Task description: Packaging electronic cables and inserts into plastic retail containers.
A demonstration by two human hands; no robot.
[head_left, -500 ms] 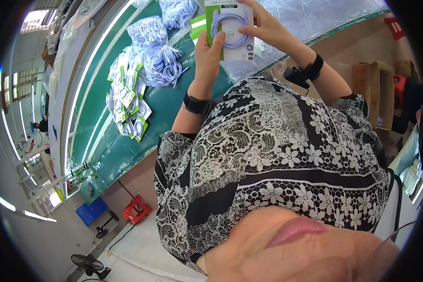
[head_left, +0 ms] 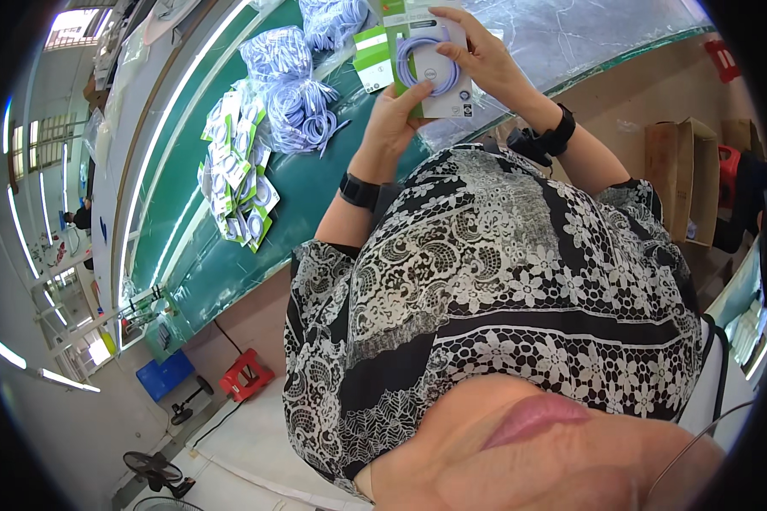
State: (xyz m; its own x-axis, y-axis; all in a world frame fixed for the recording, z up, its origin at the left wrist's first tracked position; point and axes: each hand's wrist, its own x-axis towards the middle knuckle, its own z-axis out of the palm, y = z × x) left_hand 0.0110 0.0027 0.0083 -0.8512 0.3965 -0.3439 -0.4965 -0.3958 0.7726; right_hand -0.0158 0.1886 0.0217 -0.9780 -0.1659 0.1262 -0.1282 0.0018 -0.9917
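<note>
A white and green card (head_left: pixel 446 107) with a coiled pale purple cable (head_left: pixel 402 65) on its front is held up over the table. My left hand (head_left: pixel 390 123) grips the card's lower left corner, its thumb across the bottom of the coil. At the card's right side, my right hand (head_left: pixel 490 66) pinches the edge, with the thumb by the coil and the forefinger stretched toward the top. The fingers behind the card are hidden. Just left of it lies another green and white card (head_left: pixel 372 61).
Left of my hands, carded cables (head_left: pixel 237 170) lie in an overlapping pile on the green tabletop (head_left: pixel 311 192). Beside them are bundles of loose purple cables (head_left: pixel 298 111). An open cardboard box (head_left: pixel 694 183) stands at the right; a red stool (head_left: pixel 247 375) is below the table.
The card and both hands have shifted slightly right and down in view. More of the other green and white card shows now. Both hands keep their hold.
</note>
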